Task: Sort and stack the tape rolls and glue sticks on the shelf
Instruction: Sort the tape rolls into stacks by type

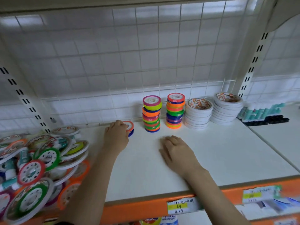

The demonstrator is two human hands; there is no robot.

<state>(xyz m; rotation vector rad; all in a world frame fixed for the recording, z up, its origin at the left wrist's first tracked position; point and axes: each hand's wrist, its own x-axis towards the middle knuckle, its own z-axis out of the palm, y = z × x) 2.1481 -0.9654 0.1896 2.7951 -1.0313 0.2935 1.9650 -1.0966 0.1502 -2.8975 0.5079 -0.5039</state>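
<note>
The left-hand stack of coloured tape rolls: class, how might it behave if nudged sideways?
The left coloured stack would probably topple: it is tall, narrow and unevenly aligned. Loose rolls might slide apart, since nothing visibly binds them. A fallen roll, being round, could roll along the shelf.

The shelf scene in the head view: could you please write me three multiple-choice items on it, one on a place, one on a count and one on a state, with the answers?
1. Where is the unsorted heap of rolls?
A. left end of the shelf
B. right end
C. on the floor

2. How many tall stacks of coloured tape rolls stand at the back?
A. one
B. two
C. four

3. What is the left hand doing?
A. lying flat on the shelf
B. holding a small new stack of rolls
C. holding a glue stick

Answers: 1 A, the heap lies at the left edge of the view. 2 B, two coloured stacks stand side by side, left of two white tape stacks. 3 B, its fingers are round two or so rolls left of the stacks, while the right hand rests open on the shelf.
</note>
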